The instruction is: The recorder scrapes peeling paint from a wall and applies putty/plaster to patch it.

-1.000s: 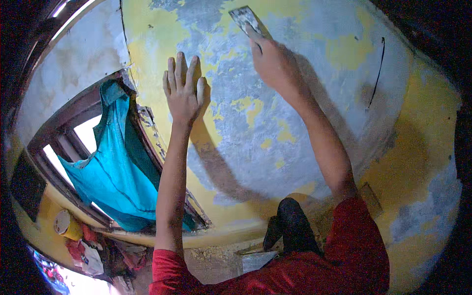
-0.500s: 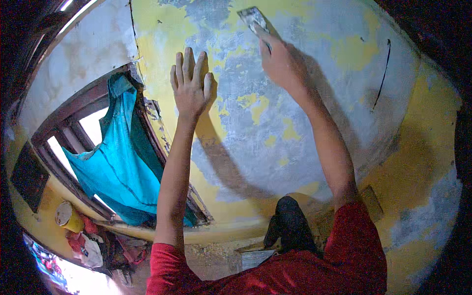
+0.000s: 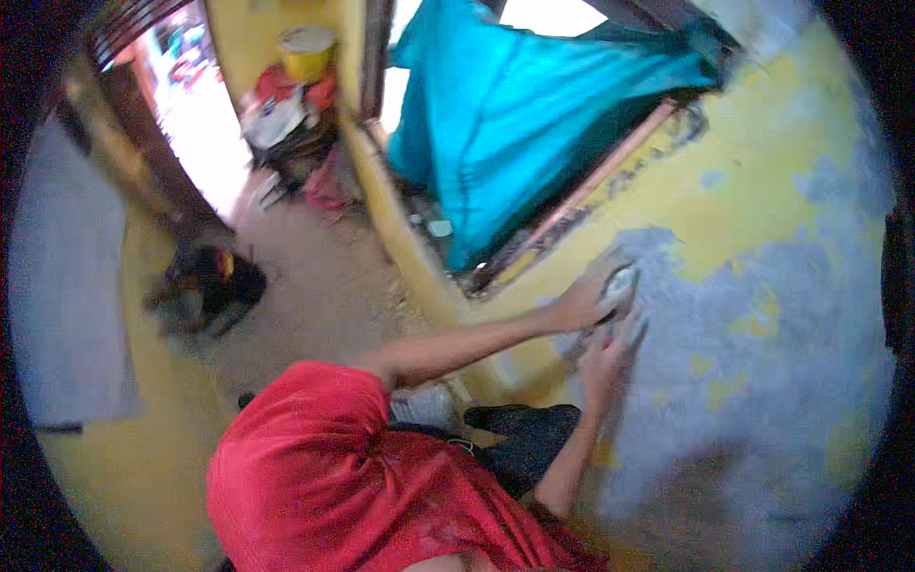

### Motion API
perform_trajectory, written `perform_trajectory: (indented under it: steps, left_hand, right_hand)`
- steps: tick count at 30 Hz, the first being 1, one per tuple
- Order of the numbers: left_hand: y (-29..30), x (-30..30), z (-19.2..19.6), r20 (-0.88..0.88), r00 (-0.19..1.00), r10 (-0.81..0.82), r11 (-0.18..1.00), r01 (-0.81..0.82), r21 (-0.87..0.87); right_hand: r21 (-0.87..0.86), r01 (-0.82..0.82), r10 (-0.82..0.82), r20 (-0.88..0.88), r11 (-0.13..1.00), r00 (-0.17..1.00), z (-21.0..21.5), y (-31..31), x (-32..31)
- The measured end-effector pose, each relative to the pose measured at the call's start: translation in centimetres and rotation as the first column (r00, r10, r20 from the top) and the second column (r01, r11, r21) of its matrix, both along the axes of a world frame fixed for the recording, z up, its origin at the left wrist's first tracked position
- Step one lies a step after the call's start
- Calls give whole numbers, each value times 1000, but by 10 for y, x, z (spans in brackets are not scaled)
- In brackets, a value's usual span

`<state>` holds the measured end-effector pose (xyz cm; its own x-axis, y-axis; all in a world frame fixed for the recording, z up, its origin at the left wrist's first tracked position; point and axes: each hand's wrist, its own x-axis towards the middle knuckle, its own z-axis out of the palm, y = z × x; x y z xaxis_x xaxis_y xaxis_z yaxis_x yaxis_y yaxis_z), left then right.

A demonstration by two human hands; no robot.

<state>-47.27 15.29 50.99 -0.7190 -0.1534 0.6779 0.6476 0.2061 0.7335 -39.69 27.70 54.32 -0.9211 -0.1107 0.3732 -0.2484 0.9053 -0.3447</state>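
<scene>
Both my hands meet low on a wall (image 3: 762,315) of grey plaster with patches of yellow paint. My left hand (image 3: 583,305) is the upper one, nearer the window, and it closes around the pale metal blade of a scraper (image 3: 620,283). Just below it, my right hand (image 3: 610,357) grips the scraper's dark lower part, fingers stretched along the wall. The picture is blurred, so the exact grip is unclear. My red shirt (image 3: 362,477) fills the lower middle.
A turquoise cloth (image 3: 515,124) hangs in a window with a wooden frame (image 3: 591,181) above the hands. A dusty floor (image 3: 315,286) runs to a bright doorway (image 3: 205,124), with a yellow bucket (image 3: 307,50), clutter and a dark bundle (image 3: 210,281).
The view has swung round and down. My right hand has come down from high on the wall with the scraper, and my left hand has left the wall and joined it.
</scene>
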Motion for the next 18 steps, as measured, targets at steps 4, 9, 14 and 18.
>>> perform_trajectory:
  steps: [4, 9, 14, 18]
  left_hand:
    - [-32, 108, -154, 423, 905, 49, 962, -157, 225]
    - [-62, 219, -296, 765, 606, 217, 733, -619, 282]
    - [-113, 261, -472, 837, 148, 527, 300, -954, -20]
    - [-171, 334, -532, 735, -92, 672, 269, -894, -358]
  right_hand:
    - [-458, -193, 398, 409, 868, 821, -162, -13, 45]
    - [-315, -542, 627, 367, 779, 687, -286, -39, 102]
    - [-394, -597, 691, 586, 699, 423, -294, -54, 68]
    - [-285, -569, 572, 701, 772, 425, -316, -45, 7]
